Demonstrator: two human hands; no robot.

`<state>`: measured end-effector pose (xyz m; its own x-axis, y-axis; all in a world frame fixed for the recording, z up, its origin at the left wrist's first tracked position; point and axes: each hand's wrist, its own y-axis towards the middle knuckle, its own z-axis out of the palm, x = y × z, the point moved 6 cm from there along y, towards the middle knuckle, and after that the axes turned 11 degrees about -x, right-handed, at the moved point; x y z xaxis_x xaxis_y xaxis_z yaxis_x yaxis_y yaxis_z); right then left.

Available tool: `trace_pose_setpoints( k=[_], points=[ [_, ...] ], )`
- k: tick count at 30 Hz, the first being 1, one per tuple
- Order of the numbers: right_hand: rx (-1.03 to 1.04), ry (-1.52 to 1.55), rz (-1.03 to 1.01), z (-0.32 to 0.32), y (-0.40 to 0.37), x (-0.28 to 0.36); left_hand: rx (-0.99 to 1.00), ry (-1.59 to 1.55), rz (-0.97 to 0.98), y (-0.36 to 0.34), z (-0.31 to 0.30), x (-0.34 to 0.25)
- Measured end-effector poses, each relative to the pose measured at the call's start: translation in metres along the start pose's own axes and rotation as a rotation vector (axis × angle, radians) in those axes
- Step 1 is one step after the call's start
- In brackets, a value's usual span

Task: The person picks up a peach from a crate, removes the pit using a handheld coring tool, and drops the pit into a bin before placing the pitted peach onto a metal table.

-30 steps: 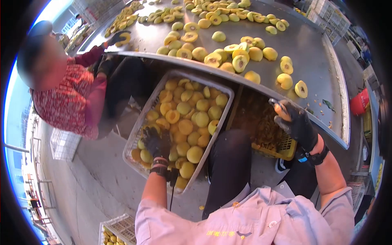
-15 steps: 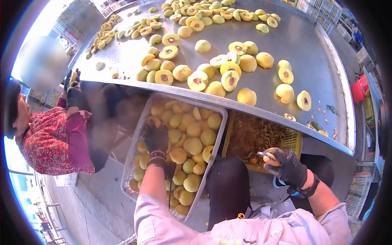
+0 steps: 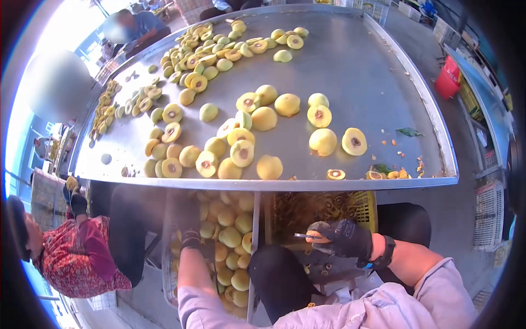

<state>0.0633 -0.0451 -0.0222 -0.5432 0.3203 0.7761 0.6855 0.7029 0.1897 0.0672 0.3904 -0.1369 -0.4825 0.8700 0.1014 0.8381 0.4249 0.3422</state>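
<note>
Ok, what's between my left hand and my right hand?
In the head view, peaches in the grey crate, its rim, then a corner of the yellow crate lie between the left hand and the right hand, which grips a knife.

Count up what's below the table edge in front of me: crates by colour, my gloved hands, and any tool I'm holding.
Pale crate, filled with fruit: 1
Yellow crate: 1
Gloved hands: 2, the left hand in the pale crate and the right hand
Small metal tool, gripped in the right hand: 1
Total: 5
</note>
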Motion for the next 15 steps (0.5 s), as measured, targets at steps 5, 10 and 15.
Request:
trace_pose_setpoints(
  k=[5,10,15],
  points=[
    [-0.010,-0.049,0.025,-0.012,-0.006,0.001,0.176,0.065,0.228,0.010,-0.005,-0.011],
    [-0.120,0.032,0.078,-0.017,-0.013,-0.006,-0.341,-0.642,-0.345,0.019,-0.083,-0.002],
    [-0.299,-0.141,0.006,-0.046,-0.014,0.014,-0.634,-0.904,0.006,0.033,-0.206,-0.148]
  ],
)
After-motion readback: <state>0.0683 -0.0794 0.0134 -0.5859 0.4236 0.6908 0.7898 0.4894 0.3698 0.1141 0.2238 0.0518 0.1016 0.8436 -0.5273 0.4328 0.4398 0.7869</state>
